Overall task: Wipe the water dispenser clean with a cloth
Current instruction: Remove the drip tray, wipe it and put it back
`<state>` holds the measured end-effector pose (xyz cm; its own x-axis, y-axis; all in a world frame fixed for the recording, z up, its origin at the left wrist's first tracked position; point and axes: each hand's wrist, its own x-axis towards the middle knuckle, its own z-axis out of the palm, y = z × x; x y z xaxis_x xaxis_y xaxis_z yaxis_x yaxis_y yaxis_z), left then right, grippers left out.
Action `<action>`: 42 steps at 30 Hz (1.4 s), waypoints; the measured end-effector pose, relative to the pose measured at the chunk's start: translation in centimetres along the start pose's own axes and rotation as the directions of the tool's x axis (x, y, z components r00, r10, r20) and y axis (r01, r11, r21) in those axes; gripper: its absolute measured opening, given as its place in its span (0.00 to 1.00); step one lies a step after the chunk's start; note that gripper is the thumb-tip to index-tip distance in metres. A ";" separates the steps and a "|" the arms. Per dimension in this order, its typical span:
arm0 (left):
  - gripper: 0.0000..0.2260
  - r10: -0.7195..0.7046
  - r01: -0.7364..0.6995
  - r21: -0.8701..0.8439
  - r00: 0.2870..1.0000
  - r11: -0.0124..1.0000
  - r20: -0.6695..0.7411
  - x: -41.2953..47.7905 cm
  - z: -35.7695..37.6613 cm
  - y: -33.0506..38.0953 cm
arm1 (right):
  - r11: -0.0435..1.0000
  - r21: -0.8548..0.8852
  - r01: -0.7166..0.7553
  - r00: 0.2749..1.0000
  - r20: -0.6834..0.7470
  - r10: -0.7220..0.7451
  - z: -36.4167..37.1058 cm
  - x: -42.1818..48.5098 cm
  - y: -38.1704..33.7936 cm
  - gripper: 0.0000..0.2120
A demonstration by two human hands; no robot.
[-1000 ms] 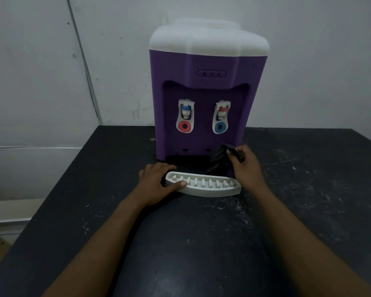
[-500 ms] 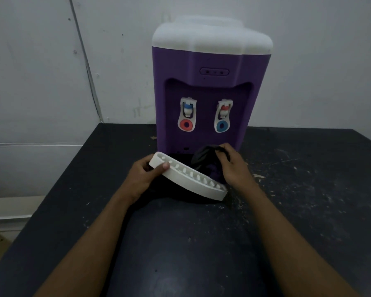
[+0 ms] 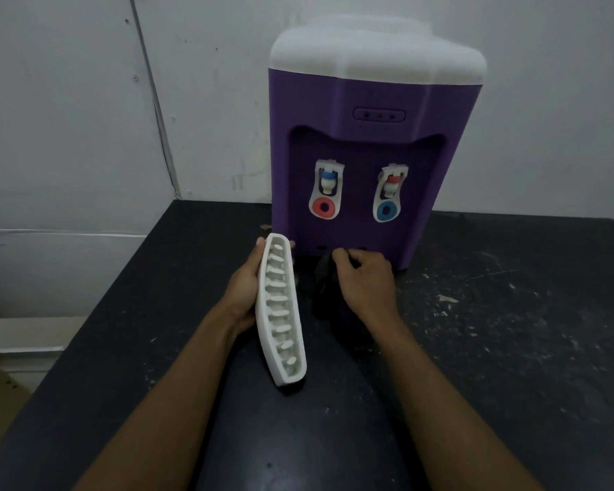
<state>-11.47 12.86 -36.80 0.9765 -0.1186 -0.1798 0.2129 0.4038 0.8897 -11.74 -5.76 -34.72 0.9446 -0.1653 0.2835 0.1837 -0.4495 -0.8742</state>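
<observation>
A purple water dispenser [image 3: 355,101] with a white top stands at the back of a black table [image 3: 511,349]. It has two taps, one with a red ring and one with a blue ring. My left hand [image 3: 243,285] grips the white slotted drip tray [image 3: 280,313], which is turned on end, its lower end close to the table. My right hand [image 3: 366,278] holds a dark cloth [image 3: 325,288] bunched against the table at the foot of the dispenser, just right of the tray.
A grey-white wall runs behind the table. The black tabletop carries pale specks and scratches, mostly on the right side. At the left the table's edge drops to a light floor ledge [image 3: 15,341].
My left hand has lifted the drip tray off the dispenser's base and swung it from lying flat and crosswise to standing on end. My right hand with the cloth has shifted left, under the taps.
</observation>
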 end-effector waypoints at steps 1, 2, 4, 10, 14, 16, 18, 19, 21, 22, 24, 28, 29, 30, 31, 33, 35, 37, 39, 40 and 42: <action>0.26 -0.004 0.003 0.007 1.000 1.000 0.017 -0.1 0.1 -0.1 | 0.987 0.120 -0.105 0.994 0.035 0.102 0.0 -0.1 -0.6 0.23; 0.26 -0.010 0.010 0.011 0.999 1.000 0.034 -0.1 0.0 -0.2 | 0.954 0.222 -0.202 0.979 0.076 0.189 0.2 0.0 -1.0 0.22; 0.26 -0.027 0.026 0.020 0.998 0.999 0.053 -0.2 0.1 -0.4 | 0.854 0.364 -0.370 0.929 0.160 0.334 0.3 0.1 -1.5 0.18; 0.26 -0.028 0.025 0.088 0.999 0.996 0.030 0.0 -0.1 -0.5 | 0.760 0.587 -0.279 0.960 0.178 0.216 2.1 -1.2 0.3 0.14; 0.22 -0.102 0.101 0.092 0.995 0.991 0.009 0.0 0.6 -0.3 | 0.887 0.460 0.031 0.975 0.182 -0.129 3.0 -1.8 1.5 0.13; 0.23 -0.102 0.101 0.115 0.995 0.988 0.002 0.0 0.9 -0.3 | 0.933 0.336 0.127 0.971 0.151 -0.187 3.4 -1.6 2.2 0.13; 0.24 -0.089 0.088 0.141 0.996 0.986 -0.001 -0.1 1.4 -0.4 | 0.958 0.229 0.173 0.973 0.111 -0.203 3.4 -1.3 2.7 0.14; 0.25 -0.078 0.076 0.153 0.997 0.985 0.007 -0.1 1.6 -0.5 | 0.961 0.168 0.222 0.966 0.096 -0.240 3.2 -1.1 2.7 0.15; 0.25 -0.065 0.056 0.186 0.997 0.981 0.040 -0.6 2.3 -0.5 | 0.943 0.040 0.330 0.940 0.081 -0.333 2.9 -0.8 2.9 0.15; 0.24 -0.045 0.034 0.205 0.998 0.978 0.047 -0.6 2.5 -0.4 | 0.929 0.000 0.370 0.926 0.080 -0.369 2.8 -0.7 2.7 0.15; 0.21 -0.006 -0.001 0.220 0.999 0.976 0.031 -0.8 2.9 -0.5 | 0.906 -0.049 0.420 0.907 0.072 -0.416 3.1 -1.0 2.4 0.16; 0.17 0.060 -0.047 0.192 0.996 0.980 -0.064 -0.7 2.5 -0.4 | 0.854 -0.013 0.520 0.850 0.105 -0.516 4.3 -2.1 1.6 0.17; 0.16 0.061 -0.045 0.171 0.994 0.984 -0.088 -0.9 2.4 -0.1 | 0.842 0.037 0.539 0.833 0.124 -0.539 4.5 -2.2 1.6 0.16; 0.16 0.054 -0.038 0.162 0.993 0.986 -0.100 -1.0 2.2 0.0 | 0.830 0.075 0.552 0.819 0.139 -0.557 4.5 -2.2 1.8 0.16; 0.16 0.044 -0.026 0.168 0.994 0.985 -0.100 -1.1 2.2 0.1 | 0.820 0.086 0.566 0.808 0.143 -0.572 4.4 -2.0 2.0 0.16; 0.16 0.030 -0.011 0.217 0.996 0.976 -0.080 -1.3 2.0 0.2 | 0.811 0.025 0.585 0.805 0.108 -0.584 3.9 -1.5 2.5 0.16; 0.18 0.022 -0.009 0.249 0.998 0.969 -0.051 -1.3 1.7 0.3 | 0.807 -0.071 0.586 0.810 0.045 -0.584 3.7 -1.2 2.8 0.15; 0.20 0.011 -0.005 0.260 1.000 0.965 -0.021 -1.4 1.6 0.5 | 0.803 -0.143 0.578 0.811 -0.010 -0.586 3.5 -1.0 3.0 0.15; 0.21 0.024 -0.013 0.282 0.999 0.959 -0.037 -1.6 1.5 0.7 | 0.819 -0.182 0.545 0.823 -0.072 -0.564 3.4 -1.1 3.2 0.14; 0.21 0.030 -0.015 0.290 0.998 0.957 -0.048 -1.6 1.5 0.8 | 0.826 -0.187 0.532 0.828 -0.089 -0.554 3.2 -1.1 3.1 0.14; 0.21 0.046 -0.027 0.311 0.998 0.950 -0.053 -1.6 1.7 0.9 | 0.830 -0.171 0.531 0.835 -0.060 -0.547 3.1 -1.5 2.9 0.13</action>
<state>-12.93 11.92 -34.96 0.9857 -0.0515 -0.1607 0.1654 0.1042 0.9807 -11.77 -4.08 -38.87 0.6719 0.0555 0.7385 0.6081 -0.6106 -0.5073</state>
